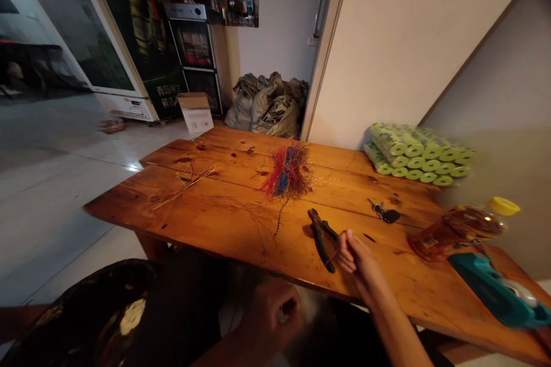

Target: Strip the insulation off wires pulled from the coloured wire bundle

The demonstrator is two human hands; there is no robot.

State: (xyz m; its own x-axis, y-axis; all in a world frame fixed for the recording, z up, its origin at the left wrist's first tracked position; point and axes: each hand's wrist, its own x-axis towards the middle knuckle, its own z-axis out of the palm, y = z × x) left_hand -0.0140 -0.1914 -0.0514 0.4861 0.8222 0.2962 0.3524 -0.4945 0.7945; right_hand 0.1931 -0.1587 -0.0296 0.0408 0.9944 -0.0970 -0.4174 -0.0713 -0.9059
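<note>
My right hand (355, 255) is closed in a fist over the near edge of the wooden table (241, 223). A thin reddish wire (330, 259) seems to run from its fingers across the handle of the pliers (321, 238). These dark-handled pliers lie on the tabletop just left of that hand. Below the table edge, my left hand (279, 307) is curled and blurred by motion; what it holds, if anything, cannot be made out. Farther back lies a bundle of red and blue wires (287, 171). Several loose copper-coloured wires (187, 184) rest on the left part of the table.
Keys (383, 212), a bottle of amber liquid (456, 229) and a teal tape dispenser (495, 289) stand or lie to the right. Green-wrapped rolls (419, 155) are stacked by the wall. A dark bin (86, 292) with scraps is at lower left. Full sacks (271, 106) sit behind the table.
</note>
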